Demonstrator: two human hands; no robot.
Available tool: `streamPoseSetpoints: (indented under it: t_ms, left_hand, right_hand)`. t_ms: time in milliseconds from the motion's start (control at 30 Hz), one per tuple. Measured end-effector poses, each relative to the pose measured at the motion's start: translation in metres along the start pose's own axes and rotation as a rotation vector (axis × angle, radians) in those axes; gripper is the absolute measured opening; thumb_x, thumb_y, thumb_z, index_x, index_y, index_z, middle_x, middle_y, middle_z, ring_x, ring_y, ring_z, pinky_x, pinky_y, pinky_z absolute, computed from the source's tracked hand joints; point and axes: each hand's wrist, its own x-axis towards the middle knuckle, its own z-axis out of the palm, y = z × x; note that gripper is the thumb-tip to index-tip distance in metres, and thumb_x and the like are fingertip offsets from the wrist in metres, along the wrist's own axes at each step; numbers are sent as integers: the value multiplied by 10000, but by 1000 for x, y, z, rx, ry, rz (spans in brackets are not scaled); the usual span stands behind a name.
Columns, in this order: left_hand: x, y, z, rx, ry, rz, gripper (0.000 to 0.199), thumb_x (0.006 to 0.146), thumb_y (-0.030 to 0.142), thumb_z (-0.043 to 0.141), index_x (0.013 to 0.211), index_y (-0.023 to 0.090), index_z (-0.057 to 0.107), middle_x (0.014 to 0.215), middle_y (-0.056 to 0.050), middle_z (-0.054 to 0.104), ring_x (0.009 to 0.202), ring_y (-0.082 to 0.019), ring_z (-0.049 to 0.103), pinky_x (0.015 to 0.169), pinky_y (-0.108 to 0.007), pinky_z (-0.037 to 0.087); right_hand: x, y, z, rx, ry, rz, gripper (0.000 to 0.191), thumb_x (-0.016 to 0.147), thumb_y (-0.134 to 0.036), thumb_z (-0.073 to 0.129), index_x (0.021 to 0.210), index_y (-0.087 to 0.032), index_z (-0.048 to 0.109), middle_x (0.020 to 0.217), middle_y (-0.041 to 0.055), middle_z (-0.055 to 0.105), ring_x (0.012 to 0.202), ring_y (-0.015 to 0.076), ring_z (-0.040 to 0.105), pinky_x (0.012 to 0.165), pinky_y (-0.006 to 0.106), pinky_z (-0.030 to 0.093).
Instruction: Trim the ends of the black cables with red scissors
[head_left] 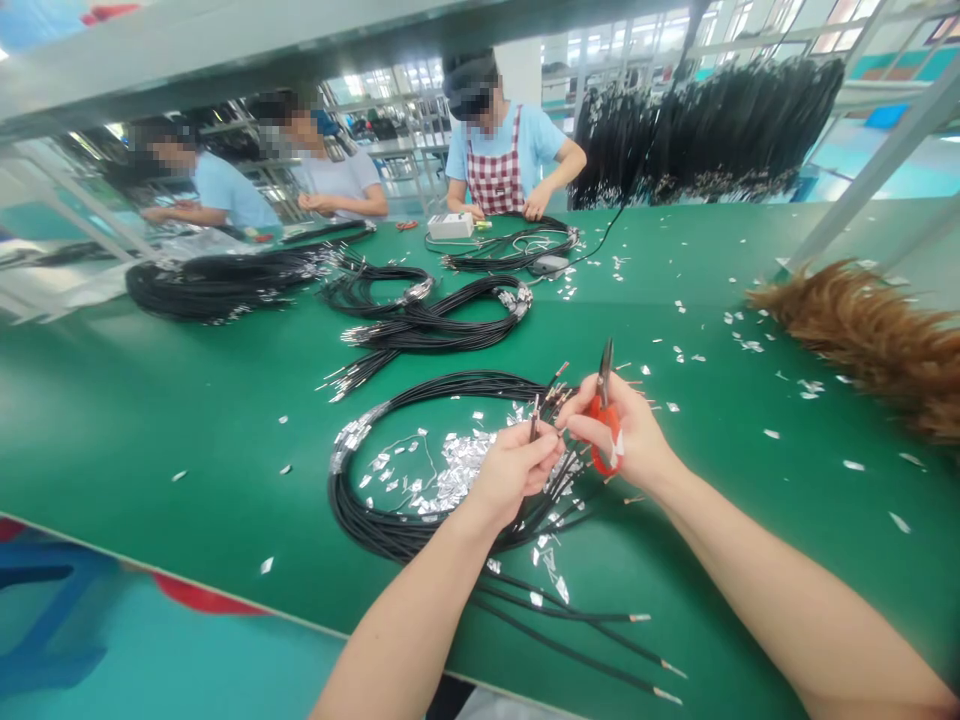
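Above a coil of black cables [442,380] on the green table, my two hands meet at a stripped cable end. My left hand [517,465] is closed, pinching one black cable near its tip. The fingertips of my right hand [626,425] touch that same end. Red-handled scissors [604,430] are held in my right hand, blades pointing up and away. Silver foil scraps [461,475] lie heaped inside the coil. Below my left hand, loose cable ends [637,618] with bared tips stick out to the right. My fingers partly hide the gripped tip.
More black cable bundles [465,318] lie further back, with a larger pile [217,285] at left. A brown bristly brush [862,340] rests at right by a metal post [870,150]. A co-worker in a checkered apron [495,165] handles cables opposite; two other people sit at left.
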Motion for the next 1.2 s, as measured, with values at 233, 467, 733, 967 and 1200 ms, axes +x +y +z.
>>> streamPoseSetpoints:
  t_ms: [233, 467, 733, 967, 1200]
  left_hand:
    - [2, -1, 1, 293, 211, 219, 162, 725, 273, 567, 665, 168, 460, 493, 74, 392, 346, -24, 286, 341, -170, 188]
    - [2, -2, -1, 528, 338, 383, 109, 692, 220, 586, 633, 158, 520, 549, 45, 464, 494, -63, 390, 471, -186, 311]
    - [4, 0, -4, 61, 69, 43, 208, 694, 295, 612, 644, 149, 472, 476, 71, 359, 339, -10, 201, 327, -168, 84]
    - [4, 7, -11, 8, 193, 171, 177, 717, 282, 604, 788, 126, 562, 540, 55, 405, 360, -1, 246, 321, -151, 120]
    - [5, 10, -15, 14, 306, 256, 195, 671, 295, 643, 751, 139, 558, 573, 47, 453, 368, -2, 290, 321, -148, 150]
  right_hand:
    - [1, 8, 4, 48, 167, 91, 223, 684, -219, 662, 804, -191, 477, 735, -8, 625, 614, 101, 566, 586, 253, 455]
    - [-1, 9, 8, -93, 199, 103, 173, 685, -237, 642, 712, -183, 480, 684, -19, 585, 607, 97, 536, 602, 261, 457]
    - [-3, 8, 7, -207, 126, -54, 151, 714, -199, 598, 682, -195, 451, 713, -2, 595, 653, 122, 555, 629, 278, 457]
    - [0, 5, -8, -721, 69, -31, 193, 720, -350, 602, 728, -200, 482, 575, -45, 481, 515, 97, 420, 510, 222, 356]
    - [0, 4, -11, -1173, -144, -33, 294, 734, -490, 543, 723, -197, 520, 498, -30, 477, 453, 113, 405, 456, 212, 262]
